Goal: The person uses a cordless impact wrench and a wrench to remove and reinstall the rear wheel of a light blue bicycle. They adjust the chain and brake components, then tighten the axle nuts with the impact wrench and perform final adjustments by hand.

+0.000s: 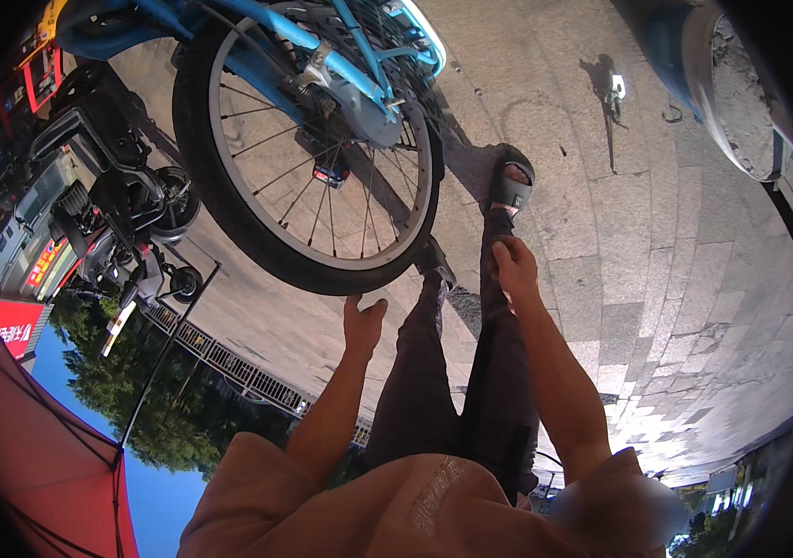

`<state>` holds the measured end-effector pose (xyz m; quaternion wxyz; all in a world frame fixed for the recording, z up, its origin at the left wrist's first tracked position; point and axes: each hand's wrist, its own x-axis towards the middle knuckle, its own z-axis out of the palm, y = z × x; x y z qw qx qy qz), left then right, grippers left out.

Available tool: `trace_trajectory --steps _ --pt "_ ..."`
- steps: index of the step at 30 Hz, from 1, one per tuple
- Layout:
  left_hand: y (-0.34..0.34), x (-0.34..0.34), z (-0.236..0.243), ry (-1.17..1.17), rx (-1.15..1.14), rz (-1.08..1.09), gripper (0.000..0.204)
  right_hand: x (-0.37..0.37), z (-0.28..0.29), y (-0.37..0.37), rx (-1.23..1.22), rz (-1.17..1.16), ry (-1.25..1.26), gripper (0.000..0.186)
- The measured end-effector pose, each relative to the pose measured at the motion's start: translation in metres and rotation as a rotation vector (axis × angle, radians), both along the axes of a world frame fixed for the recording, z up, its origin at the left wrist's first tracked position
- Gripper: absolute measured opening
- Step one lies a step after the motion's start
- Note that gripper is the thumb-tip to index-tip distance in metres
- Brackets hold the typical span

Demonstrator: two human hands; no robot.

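Head view: wheel (pixel 322 279) of a blue bike (pixel 289 31) outdoors.
Left hand (pixel 364 324), loosely open and apparently empty, is at the wheel's near edge; right hand (pixel 515 270), fingers curled, is right of the wheel at a trouser leg (pixel 500 372), whether gripping cloth I cannot tell.

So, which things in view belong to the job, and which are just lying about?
Likely part of the job:
Blue metal bicycle
Its black-tyred, silver-rimmed spoked wheel, with the left hand at its lower edge; contact is unclear

Apparently just around:
Small white object on the pale stone paving, kind unclear
Black scooter-like vehicle
Red fabric canopy
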<state>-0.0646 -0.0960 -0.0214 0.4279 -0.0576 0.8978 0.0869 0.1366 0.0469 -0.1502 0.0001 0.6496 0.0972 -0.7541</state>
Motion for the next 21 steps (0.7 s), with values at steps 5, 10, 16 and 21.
trace_trajectory --steps 5,10,16,21 --pt "0.001 0.011 0.002 -0.084 -0.016 0.092 0.065 -0.039 0.001 0.026 0.371 0.162 0.042 0.017" --pt "-0.005 0.020 0.004 -0.083 0.056 0.156 0.060 -0.119 0.003 0.097 0.613 0.190 0.117 0.021" --pt "-0.004 0.019 0.017 -0.130 0.195 0.339 0.052 -0.210 0.025 0.168 0.928 0.433 0.188 0.024" --pt "0.000 0.009 0.025 -0.211 0.281 0.411 0.046 -0.222 0.035 0.174 1.050 0.558 0.135 0.027"
